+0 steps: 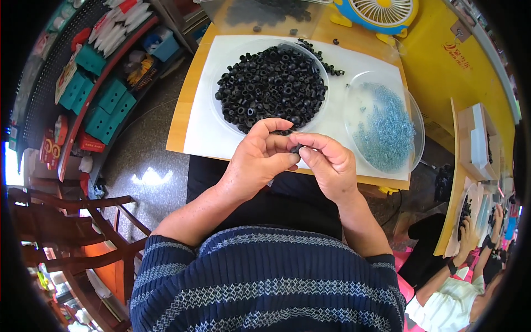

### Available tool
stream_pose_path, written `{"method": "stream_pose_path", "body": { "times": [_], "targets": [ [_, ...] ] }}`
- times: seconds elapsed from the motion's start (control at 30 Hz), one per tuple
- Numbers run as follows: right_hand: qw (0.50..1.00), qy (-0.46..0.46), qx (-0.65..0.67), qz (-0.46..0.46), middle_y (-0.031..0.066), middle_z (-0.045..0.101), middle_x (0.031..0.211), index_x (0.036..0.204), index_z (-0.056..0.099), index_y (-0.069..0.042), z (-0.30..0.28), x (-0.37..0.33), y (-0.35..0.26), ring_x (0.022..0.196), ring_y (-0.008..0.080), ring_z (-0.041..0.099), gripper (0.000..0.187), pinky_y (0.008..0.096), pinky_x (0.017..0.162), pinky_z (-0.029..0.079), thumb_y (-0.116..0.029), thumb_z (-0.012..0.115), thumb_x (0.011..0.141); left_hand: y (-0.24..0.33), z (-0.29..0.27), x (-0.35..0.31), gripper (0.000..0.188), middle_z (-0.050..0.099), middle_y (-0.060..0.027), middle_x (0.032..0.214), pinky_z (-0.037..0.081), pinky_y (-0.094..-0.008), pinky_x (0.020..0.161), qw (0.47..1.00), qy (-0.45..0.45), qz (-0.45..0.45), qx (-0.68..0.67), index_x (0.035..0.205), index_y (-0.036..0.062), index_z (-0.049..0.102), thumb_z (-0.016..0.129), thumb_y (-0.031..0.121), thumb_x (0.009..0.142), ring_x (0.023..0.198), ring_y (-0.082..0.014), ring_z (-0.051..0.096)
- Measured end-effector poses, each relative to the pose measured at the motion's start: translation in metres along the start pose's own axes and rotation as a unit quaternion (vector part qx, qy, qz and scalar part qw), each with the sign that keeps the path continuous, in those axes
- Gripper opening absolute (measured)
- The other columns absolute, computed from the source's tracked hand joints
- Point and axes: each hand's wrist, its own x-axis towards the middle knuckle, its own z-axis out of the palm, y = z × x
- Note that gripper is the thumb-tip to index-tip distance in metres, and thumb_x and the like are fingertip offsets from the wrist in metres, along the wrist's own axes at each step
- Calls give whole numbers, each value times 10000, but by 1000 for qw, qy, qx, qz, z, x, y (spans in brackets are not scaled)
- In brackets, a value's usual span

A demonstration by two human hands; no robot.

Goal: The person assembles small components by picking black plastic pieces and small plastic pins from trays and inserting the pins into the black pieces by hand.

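Note:
Both hands meet at the front edge of the table, close to the near rim of a round transparent tray (327, 105). My left hand (257, 160) is closed, its thumb and fingers pinching a small black part (297, 148). From the other side the thumb and forefinger of my right hand (333, 170) pinch the same part. Fingertips cover most of it, so its exact shape is hidden. A heap of small black ring-shaped parts (271, 83) fills the tray. To the right, a second transparent tray (418, 130) holds tiny pale-blue translucent pieces (387, 133).
White paper (202, 130) lies under the trays on a wooden table (180, 119). Behind stand a transparent bin (221, 22) and a blue-and-yellow fan (381, 14). Stocked shelves (83, 105) and a wooden chair (72, 221) are left. Another person's hands (469, 238) work at the right.

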Motion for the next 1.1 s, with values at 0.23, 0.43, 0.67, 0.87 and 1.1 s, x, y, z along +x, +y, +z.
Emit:
{"method": "stream_pose_path", "body": {
  "times": [0.23,0.43,0.67,0.87,1.1],
  "targets": [
    [984,28,-156,-81,81,597,865,954,619,-26,-20,-10,-6,787,151,573,172,235,685,456,3,540,804,-8,14,0,444,565,-88,897,469,-234,704,999,7,-11,36,1141,1,357,573,-18,753,815,-113,552],
    [993,20,-114,-36,70,589,815,903,619,-4,-27,-14,-3,756,143,564,133,234,671,448,-6,557,786,-15,19,0,449,572,-81,880,462,-226,704,998,-2,-27,62,1140,3,357,575,-23,748,820,-103,549],
    [992,-10,-85,94,42,605,798,879,625,16,-34,-13,-9,730,81,552,116,213,661,446,-41,574,791,-19,17,-1,456,587,-75,846,452,-222,706,992,-6,-15,125,1140,-1,364,587,-11,743,794,-96,556],
    [987,-51,-48,147,36,618,832,915,624,23,-40,-11,-11,768,68,546,146,205,693,441,-47,568,801,-16,13,-1,465,583,-88,856,460,-229,676,994,-20,-73,79,1148,1,372,594,4,739,760,-111,562],
    [981,-59,46,180,38,613,867,931,613,22,-40,-13,-7,798,77,544,151,209,723,444,-34,567,799,-18,8,1,471,577,-90,861,462,-232,661,993,-34,-111,30,1149,7,376,598,3,733,733,-117,561]
  ]
}}
